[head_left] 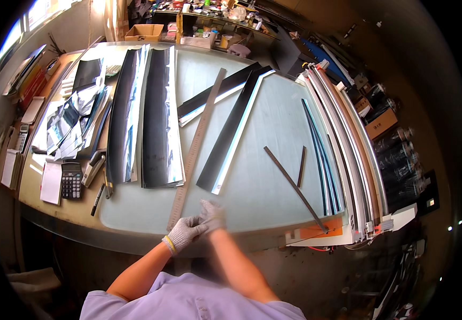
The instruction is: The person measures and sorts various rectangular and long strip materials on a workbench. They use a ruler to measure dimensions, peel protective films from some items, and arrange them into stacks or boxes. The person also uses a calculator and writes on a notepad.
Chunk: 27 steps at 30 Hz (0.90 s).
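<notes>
Where the table meets its near edge, the left hand and the blurred right hand, both gloved, appear to touch; I cannot tell whether either grips anything. The ruler has its near end just beside the left hand and slants away between 2 wide black sheets and 1 pale-edged black strip, whose near end lies just beyond the right hand. Pale tabletop gives room from that strip to 2 thin dark bars, while the sheets crowd the ruler's left. A graduated scale marks the ruler; a brown carton bears dark print.
</notes>
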Tool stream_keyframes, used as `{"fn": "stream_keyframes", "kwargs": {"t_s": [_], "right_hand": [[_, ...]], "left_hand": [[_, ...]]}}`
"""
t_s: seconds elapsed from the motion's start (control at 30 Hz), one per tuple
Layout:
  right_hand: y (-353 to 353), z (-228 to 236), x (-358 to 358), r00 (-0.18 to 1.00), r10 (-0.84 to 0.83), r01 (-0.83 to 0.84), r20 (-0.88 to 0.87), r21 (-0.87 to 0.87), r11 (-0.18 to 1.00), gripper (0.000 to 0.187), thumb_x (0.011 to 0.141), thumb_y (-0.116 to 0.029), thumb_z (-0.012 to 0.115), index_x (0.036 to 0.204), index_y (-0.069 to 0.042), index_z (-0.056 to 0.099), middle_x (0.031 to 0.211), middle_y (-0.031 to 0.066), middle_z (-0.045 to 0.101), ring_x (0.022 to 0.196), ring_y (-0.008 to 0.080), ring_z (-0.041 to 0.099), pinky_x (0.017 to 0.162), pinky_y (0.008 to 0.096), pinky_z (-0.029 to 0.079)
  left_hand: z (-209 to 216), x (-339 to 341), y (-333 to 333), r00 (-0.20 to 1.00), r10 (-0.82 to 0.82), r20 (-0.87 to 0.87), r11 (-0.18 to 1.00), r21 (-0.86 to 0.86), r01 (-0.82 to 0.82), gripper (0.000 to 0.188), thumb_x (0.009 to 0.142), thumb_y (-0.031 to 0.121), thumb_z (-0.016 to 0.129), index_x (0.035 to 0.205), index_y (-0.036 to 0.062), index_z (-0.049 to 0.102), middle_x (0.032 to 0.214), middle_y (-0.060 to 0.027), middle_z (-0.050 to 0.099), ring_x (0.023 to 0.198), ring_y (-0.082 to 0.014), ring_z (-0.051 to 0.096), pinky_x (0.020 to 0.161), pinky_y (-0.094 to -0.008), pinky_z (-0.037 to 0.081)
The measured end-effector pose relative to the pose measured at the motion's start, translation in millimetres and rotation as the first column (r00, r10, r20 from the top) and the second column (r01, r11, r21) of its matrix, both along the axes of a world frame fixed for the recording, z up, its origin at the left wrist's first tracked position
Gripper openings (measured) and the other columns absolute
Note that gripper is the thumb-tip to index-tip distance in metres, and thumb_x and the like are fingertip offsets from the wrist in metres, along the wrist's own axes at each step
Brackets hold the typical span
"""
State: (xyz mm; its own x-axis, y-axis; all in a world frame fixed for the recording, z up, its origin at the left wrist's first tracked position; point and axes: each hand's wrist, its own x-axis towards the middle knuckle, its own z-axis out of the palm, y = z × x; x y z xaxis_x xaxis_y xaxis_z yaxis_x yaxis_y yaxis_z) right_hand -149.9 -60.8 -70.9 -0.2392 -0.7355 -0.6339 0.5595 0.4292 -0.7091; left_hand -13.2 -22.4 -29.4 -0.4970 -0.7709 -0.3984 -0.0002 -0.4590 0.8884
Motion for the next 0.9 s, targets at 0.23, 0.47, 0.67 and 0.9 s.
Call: {"fn": "stream_keyframes", "kwargs": {"t_s": [0.23,0.47,0.67,0.9], "right_hand": [[17,-35,-50,0.959,0.012,-0.022,-0.282,-0.034,0.999,0.031,0.086,-0.017,0.077,0.067,-0.012,0.053,0.054,-0.001,0.044,0.046,0.0141,0.038,0.045,0.0319,0.034],[48,-112,-105,0.611,0.233,-0.281,-0.757,0.068,0.957,0.042,0.086,-0.036,0.073,0.077,0.001,0.055,0.063,0.0206,0.042,0.055,0.0206,0.047,0.056,0.0429,0.042],[44,-115,-125,0.759,0.373,-0.453,-0.534,-0.022,0.891,0.035,0.093,-0.03,0.069,0.074,-0.003,0.058,0.057,0.0072,0.055,0.051,0.0133,0.057,0.05,0.0334,0.045],[31,-85,-147,0.824,0.438,-0.475,-0.359,-0.018,0.88,0.022,0.096,-0.023,0.063,0.082,-0.006,0.062,0.066,0.0023,0.06,0.055,0.011,0.059,0.045,0.0267,0.045]], "left_hand": [[-60,33,-3,0.373,0.485,0.791,0.844,-0.535,0.037,0.05,0.077,0.033,0.082,0.117,0.0085,0.065,0.109,-0.0157,0.063,0.101,-0.0361,0.062,0.087,-0.045,0.051],[-98,-3,-15,0.135,0.549,0.825,0.817,-0.564,0.124,0.057,0.07,0.027,0.085,0.116,0.0049,0.059,0.107,-0.0162,0.059,0.103,-0.0367,0.058,0.088,-0.0449,0.049],[-99,-14,11,0.15,0.506,0.849,0.854,-0.517,0.047,0.034,0.078,0.009,0.075,0.107,0.0039,0.057,0.105,-0.0184,0.059,0.102,-0.0383,0.058,0.088,-0.0466,0.049],[-70,14,132,0.145,0.407,0.902,0.912,-0.41,-0.006,0.059,0.075,0.013,0.08,0.126,0.0073,0.051,0.117,-0.0176,0.055,0.109,-0.0393,0.055,0.094,-0.0462,0.047]]}}
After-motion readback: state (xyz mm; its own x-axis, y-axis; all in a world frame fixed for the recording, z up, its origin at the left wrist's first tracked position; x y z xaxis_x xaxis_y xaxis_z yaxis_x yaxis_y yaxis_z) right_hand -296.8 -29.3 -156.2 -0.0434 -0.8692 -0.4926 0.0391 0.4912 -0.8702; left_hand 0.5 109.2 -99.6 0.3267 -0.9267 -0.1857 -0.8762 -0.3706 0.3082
